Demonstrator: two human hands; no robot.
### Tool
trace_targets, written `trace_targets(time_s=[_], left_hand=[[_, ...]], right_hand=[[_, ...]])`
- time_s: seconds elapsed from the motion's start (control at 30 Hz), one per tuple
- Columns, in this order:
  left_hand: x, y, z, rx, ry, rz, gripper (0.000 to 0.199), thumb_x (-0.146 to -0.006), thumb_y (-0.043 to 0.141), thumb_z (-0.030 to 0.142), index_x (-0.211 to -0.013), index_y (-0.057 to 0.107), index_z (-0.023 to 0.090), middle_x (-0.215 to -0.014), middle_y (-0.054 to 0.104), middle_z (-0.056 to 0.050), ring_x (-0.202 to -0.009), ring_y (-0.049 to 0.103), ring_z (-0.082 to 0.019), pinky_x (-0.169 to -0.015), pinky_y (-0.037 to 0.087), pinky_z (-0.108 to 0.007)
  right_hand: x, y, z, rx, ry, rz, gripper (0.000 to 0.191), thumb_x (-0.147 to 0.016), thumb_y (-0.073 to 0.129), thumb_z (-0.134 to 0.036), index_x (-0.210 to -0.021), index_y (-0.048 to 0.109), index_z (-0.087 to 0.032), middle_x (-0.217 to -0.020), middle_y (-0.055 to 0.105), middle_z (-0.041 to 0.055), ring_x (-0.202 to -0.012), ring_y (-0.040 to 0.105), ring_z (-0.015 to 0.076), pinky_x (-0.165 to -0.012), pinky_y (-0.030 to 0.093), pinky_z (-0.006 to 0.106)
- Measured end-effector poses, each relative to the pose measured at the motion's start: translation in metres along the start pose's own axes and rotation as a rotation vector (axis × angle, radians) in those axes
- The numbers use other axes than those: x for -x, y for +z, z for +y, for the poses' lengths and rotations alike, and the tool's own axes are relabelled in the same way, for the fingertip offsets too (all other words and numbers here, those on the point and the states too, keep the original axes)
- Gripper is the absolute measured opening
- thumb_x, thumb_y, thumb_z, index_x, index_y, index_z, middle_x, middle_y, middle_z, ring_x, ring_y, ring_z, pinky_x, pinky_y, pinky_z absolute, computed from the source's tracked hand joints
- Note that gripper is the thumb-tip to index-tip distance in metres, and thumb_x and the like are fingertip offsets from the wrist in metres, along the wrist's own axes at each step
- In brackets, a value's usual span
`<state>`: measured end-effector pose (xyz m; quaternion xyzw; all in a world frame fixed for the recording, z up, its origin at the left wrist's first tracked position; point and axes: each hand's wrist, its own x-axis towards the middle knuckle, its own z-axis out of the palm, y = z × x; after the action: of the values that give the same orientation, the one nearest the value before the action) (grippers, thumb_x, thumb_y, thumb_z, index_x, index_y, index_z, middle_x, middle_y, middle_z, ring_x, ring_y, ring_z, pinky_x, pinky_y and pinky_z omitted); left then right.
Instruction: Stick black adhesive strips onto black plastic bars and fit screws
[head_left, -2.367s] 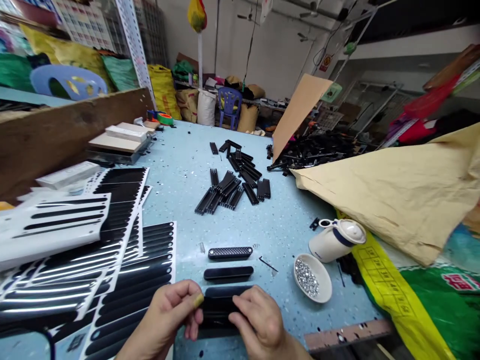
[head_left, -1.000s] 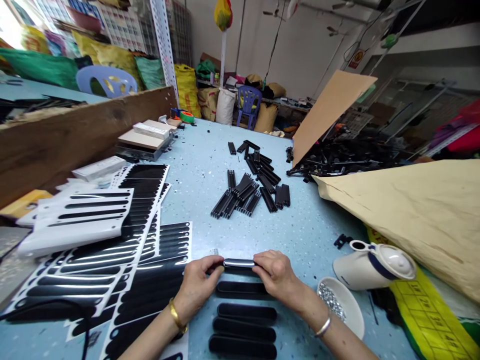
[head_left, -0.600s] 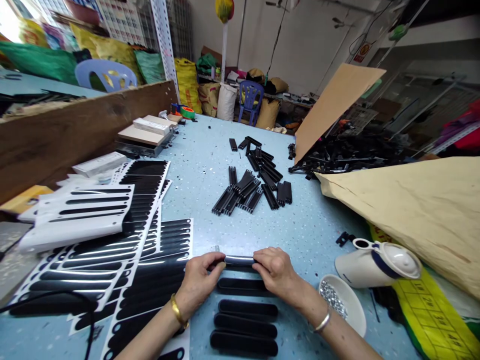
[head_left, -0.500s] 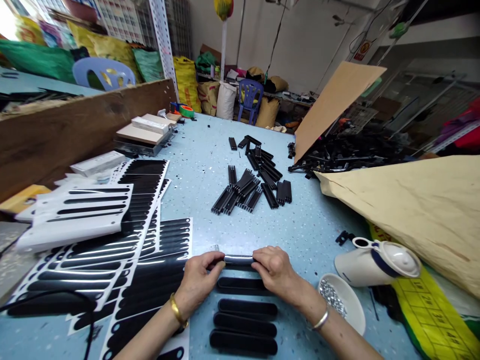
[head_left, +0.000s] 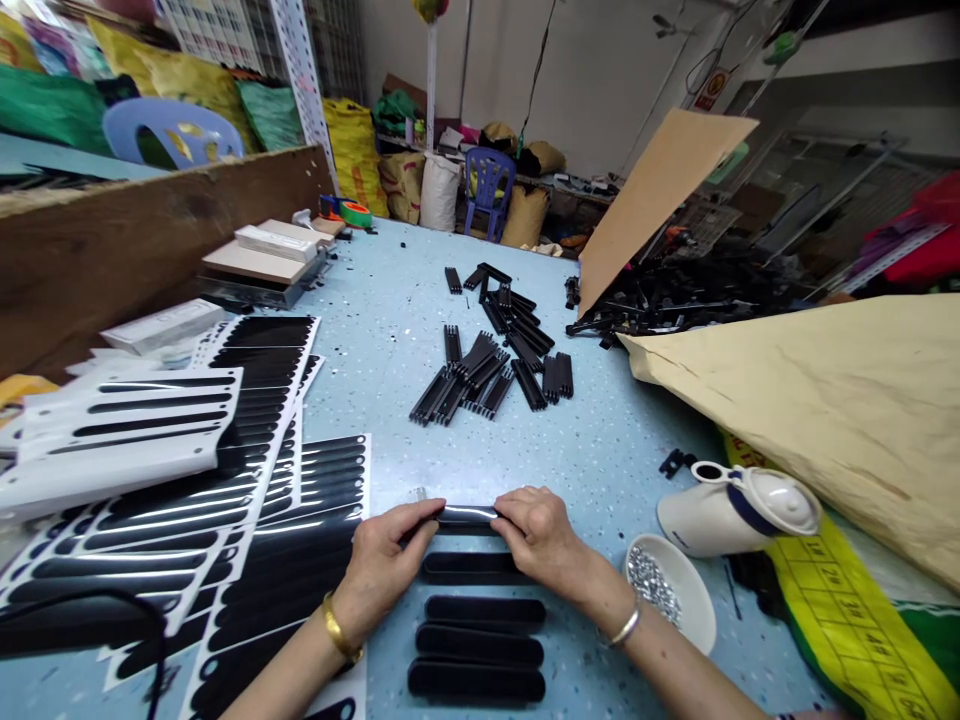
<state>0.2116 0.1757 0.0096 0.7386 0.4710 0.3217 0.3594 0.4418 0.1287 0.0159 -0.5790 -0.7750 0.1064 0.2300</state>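
Observation:
Between my two hands is a glossy black adhesive strip (head_left: 466, 514), held level above the table with a dark bar showing just under it. My left hand (head_left: 388, 552) pinches its left end between thumb and fingers. The right end is in my right hand (head_left: 541, 532), thumb below and fingers on top. My fingers hide both tips, and I cannot tell whether strip and bar are fully joined. Nearer to me, black rounded bars (head_left: 480, 645) lie in a row on the table. Sheets of black rounded stickers (head_left: 300, 560) lie left of my left hand.
A loose pile of black slotted pieces (head_left: 480, 365) lies mid-table. To the right are a white bowl (head_left: 701, 600) of small metal parts, a lidded white mug (head_left: 720, 515) and brown paper (head_left: 810, 370). A cardboard sheet (head_left: 660, 205) stands behind; a wooden board (head_left: 172, 220) edges the left.
The whole view has shifted slightly, so things appear a little farther left. Both hands keep their grip on the strip, with fingertips hardly moved along it.

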Motion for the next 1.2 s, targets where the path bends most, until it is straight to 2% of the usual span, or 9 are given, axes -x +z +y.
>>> trace_targets(time_s=[0.13,0.33,0.53,0.67,0.9,1.03,1.2], left_hand=[[0.000,0.001,-0.002,-0.004,0.090,-0.023,0.023,-0.083,0.058,0.026,-0.097,0.076,0.025,-0.095,0.078,-0.002,-0.088,0.073,-0.021,-0.083,0.057,-0.031],[-0.001,0.003,-0.009,-0.069,0.245,-0.016,0.023,-0.085,0.056,0.020,-0.097,0.075,0.023,-0.095,0.077,-0.004,-0.088,0.072,-0.020,-0.083,0.057,-0.031],[-0.003,0.003,-0.009,-0.132,0.327,0.002,0.022,-0.087,0.055,0.018,-0.096,0.075,0.020,-0.092,0.077,-0.005,-0.086,0.073,-0.019,-0.080,0.059,-0.029],[-0.004,0.003,-0.012,-0.144,0.374,0.015,0.022,-0.088,0.054,0.020,-0.096,0.075,0.021,-0.092,0.077,-0.004,-0.084,0.073,-0.019,-0.078,0.060,-0.029],[-0.005,0.003,-0.014,-0.162,0.395,0.001,0.023,-0.089,0.053,0.021,-0.096,0.074,0.021,-0.092,0.077,-0.004,-0.084,0.074,-0.018,-0.076,0.061,-0.029],[-0.006,0.003,-0.014,-0.169,0.380,-0.006,0.022,-0.089,0.053,0.022,-0.096,0.074,0.022,-0.093,0.077,-0.003,-0.085,0.074,-0.018,-0.078,0.060,-0.028],[-0.006,0.003,-0.013,-0.171,0.368,0.006,0.021,-0.089,0.053,0.024,-0.095,0.073,0.021,-0.092,0.077,-0.002,-0.084,0.074,-0.018,-0.077,0.060,-0.028]], right_hand=[[-0.001,0.000,-0.001,-0.034,0.025,0.004,0.008,-0.084,0.063,-0.015,-0.084,0.071,-0.018,-0.082,0.073,0.0055,-0.079,0.066,0.0205,-0.073,0.044,0.031],[-0.003,0.000,0.001,-0.204,0.083,0.021,0.011,-0.080,0.067,-0.012,-0.086,0.074,-0.017,-0.085,0.075,0.0062,-0.080,0.067,0.0202,-0.077,0.049,0.029],[-0.002,0.003,0.006,-0.279,0.143,0.031,0.015,-0.080,0.068,-0.013,-0.092,0.076,-0.018,-0.087,0.076,0.0052,-0.082,0.069,0.0194,-0.079,0.052,0.029],[-0.004,0.005,0.010,-0.349,0.167,0.036,0.015,-0.076,0.072,-0.014,-0.089,0.077,-0.019,-0.084,0.077,0.0052,-0.079,0.070,0.0190,-0.077,0.054,0.029],[-0.007,0.006,0.016,-0.471,0.244,0.043,0.013,-0.073,0.072,-0.015,-0.084,0.078,-0.019,-0.078,0.077,0.0049,-0.072,0.071,0.0183,-0.068,0.056,0.026],[-0.006,0.003,0.018,-0.500,0.261,0.052,0.018,-0.074,0.065,-0.011,-0.084,0.078,-0.020,-0.080,0.077,0.0039,-0.073,0.072,0.0177,-0.071,0.056,0.027],[-0.002,-0.009,0.037,-0.453,0.373,0.197,0.024,-0.084,0.054,-0.018,-0.094,0.076,-0.015,-0.091,0.077,0.0087,-0.084,0.073,0.0198,-0.077,0.057,0.030]])
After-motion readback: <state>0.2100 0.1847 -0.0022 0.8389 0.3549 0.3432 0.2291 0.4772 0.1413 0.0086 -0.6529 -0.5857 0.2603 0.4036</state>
